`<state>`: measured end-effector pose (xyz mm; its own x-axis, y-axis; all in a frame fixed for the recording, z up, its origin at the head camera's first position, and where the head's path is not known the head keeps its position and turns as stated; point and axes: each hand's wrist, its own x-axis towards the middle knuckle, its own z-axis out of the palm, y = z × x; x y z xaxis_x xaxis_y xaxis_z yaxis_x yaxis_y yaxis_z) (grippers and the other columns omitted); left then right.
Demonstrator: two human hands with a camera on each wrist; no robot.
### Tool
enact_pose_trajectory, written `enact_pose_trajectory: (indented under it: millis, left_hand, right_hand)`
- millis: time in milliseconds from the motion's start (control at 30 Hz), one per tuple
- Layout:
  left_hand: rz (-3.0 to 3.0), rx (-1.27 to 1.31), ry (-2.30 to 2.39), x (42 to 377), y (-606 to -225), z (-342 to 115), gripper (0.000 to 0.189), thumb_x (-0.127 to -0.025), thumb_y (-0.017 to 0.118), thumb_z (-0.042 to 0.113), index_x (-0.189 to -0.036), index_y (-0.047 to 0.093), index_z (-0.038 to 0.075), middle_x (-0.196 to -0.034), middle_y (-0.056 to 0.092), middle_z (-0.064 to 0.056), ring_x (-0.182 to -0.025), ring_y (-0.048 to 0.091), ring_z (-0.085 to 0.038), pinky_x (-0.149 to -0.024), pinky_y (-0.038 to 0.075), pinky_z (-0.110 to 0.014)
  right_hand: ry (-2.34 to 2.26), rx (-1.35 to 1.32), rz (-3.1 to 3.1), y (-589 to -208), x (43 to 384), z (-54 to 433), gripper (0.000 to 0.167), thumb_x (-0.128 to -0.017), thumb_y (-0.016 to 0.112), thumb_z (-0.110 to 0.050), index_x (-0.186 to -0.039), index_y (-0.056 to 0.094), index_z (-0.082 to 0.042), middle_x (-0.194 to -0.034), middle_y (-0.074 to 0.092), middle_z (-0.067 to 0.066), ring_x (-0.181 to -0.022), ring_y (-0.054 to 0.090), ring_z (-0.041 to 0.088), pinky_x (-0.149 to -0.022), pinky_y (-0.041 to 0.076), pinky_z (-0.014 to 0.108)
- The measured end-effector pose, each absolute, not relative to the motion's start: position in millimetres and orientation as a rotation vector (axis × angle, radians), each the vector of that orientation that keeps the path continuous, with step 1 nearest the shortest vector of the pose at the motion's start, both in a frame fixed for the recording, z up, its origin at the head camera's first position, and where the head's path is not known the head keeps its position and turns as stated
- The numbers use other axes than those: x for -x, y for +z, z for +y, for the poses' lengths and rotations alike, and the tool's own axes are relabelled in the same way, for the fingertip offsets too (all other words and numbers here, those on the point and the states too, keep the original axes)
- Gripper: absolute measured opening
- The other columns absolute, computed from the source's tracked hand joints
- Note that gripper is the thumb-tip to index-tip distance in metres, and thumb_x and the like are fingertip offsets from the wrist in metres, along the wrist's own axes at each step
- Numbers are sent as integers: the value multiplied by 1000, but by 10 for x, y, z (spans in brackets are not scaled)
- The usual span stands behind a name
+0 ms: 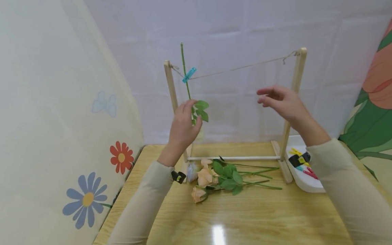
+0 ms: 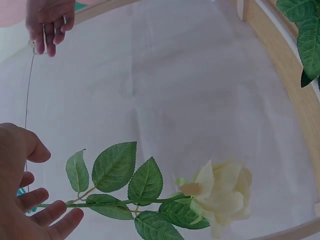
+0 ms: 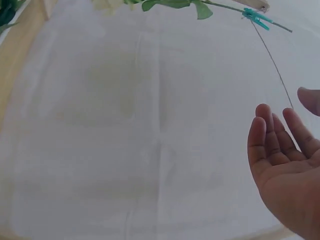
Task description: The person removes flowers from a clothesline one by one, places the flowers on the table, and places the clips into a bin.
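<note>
A cream rose (image 2: 225, 192) hangs head down from a string (image 1: 235, 69), its green stem (image 1: 183, 58) clipped by a turquoise clothespin (image 1: 189, 75). My left hand (image 1: 183, 126) is beside the stem and leaves (image 1: 202, 110), fingers loosely spread and not wrapped round them. In the head view that hand hides most of the bloom. Toward the right post, my right hand (image 1: 284, 103) is raised in the air, fingers loosely bent and holding nothing. The string ends are tied to the two posts of a wooden stand (image 1: 298, 73).
Several peach roses (image 1: 206, 177) and a pale lilac flower (image 1: 192, 172) lie on the wooden table (image 1: 245, 214), stems pointing right. A white tray (image 1: 306, 185) of colored clothespins (image 1: 310, 173) stands at right. A white bar (image 1: 235, 158) joins the stand's feet.
</note>
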<state>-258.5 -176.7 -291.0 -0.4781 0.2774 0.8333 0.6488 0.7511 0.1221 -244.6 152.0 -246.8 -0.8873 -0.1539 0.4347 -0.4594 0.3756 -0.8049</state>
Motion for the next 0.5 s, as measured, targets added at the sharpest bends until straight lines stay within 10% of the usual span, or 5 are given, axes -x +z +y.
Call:
enact_pose_trajectory:
  millis: [500]
  left_hand:
    - [-2080, 559, -778, 2673, -2745, -1751, 62, -94, 63, 5, -149, 37, -8, -139, 53, -28, -123, 55, -39, -103, 50, -47]
  right_hand:
    - [1938, -773, -1971, -2199, 2597, 1025, 33, -98, 63, -4, -130, 60, 3, -123, 65, 10, -101, 66, 18, -87, 56, 24]
